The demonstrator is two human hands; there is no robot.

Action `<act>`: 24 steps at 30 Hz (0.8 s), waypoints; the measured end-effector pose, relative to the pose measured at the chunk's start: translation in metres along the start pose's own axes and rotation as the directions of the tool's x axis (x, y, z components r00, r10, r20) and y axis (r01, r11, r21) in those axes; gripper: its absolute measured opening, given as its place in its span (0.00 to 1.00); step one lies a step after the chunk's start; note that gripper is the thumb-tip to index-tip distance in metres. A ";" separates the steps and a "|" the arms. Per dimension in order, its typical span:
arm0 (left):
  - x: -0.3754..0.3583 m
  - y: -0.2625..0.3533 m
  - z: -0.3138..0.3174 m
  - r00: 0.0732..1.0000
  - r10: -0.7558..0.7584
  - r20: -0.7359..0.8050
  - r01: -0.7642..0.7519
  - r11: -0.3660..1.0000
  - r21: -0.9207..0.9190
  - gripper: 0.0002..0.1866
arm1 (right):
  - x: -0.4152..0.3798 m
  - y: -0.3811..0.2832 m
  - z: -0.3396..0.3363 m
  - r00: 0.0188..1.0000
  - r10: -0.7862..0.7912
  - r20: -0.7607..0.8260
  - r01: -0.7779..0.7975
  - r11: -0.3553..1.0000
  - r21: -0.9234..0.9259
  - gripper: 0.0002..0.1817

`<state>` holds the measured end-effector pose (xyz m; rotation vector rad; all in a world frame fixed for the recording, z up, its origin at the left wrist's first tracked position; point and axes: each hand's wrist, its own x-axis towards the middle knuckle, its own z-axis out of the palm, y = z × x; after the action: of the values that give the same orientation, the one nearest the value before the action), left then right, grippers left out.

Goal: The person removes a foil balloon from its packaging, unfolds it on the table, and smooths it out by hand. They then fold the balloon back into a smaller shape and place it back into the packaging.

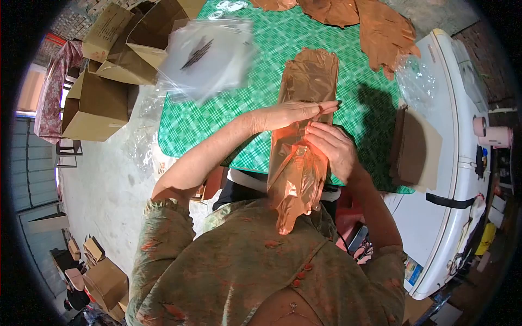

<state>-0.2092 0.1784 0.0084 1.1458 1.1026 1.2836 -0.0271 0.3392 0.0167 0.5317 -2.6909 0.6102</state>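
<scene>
A long, shiny copper-coloured foil piece [310, 76] lies over the front edge of the green checked table [261, 65], its crinkled lower end hanging toward my body. My left hand [288, 116] rests flat across the middle of the foil, palm down, with fingers stretched to the right. Just below it, my right hand [333, 146] has its fingers bent together on the foil's right side, pinching it. More copper foil pieces [383, 35] lie at the back right of the table. A stack of clear plastic sheets [209, 57] is at the back left.
Open cardboard boxes [100, 103] stand at the left. Brown cardboard sheets [416, 149] lean at the table's right edge, beside a white appliance [454, 130]. Clear plastic wrap [416, 81] lies at the back right corner. More boxes [106, 282] are on the floor, lower left.
</scene>
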 end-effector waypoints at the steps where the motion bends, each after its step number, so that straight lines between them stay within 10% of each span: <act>1: 0.001 0.000 -0.001 1.000 -0.002 0.004 0.002 1.000 -0.026 0.46 | -0.001 0.001 0.000 0.999 0.044 -0.008 -0.044 0.998 0.043 0.18; 8: 0.000 0.008 -0.001 0.999 -0.035 -0.042 0.022 0.959 -0.283 0.49 | 0.018 -0.002 -0.018 0.971 0.230 -0.066 -0.173 0.865 0.470 0.30; 12: 0.003 -0.003 -0.017 0.992 -0.067 -0.108 0.013 0.898 -0.440 0.49 | 0.009 0.022 0.005 0.813 0.556 0.174 -0.321 0.177 0.931 0.20; 16: 0.004 -0.004 -0.025 0.979 -0.120 -0.163 0.002 0.809 -0.588 0.45 | 0.012 0.050 -0.001 0.876 0.465 0.130 -0.388 0.516 0.764 0.13; 21: 0.005 -0.007 -0.032 0.968 -0.144 -0.207 -0.034 0.739 -0.673 0.42 | 0.016 0.059 0.002 0.876 0.439 0.198 -0.235 0.029 0.972 0.16; 24: 0.006 -0.009 -0.036 0.968 -0.135 -0.213 -0.064 0.684 -0.726 0.40 | 0.031 0.066 -0.010 0.783 0.525 0.333 -0.463 0.136 0.876 0.20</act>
<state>-0.2436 0.1852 -0.0046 0.3486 0.6462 1.6565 -0.0796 0.3907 0.0148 -0.2591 -2.0651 2.4244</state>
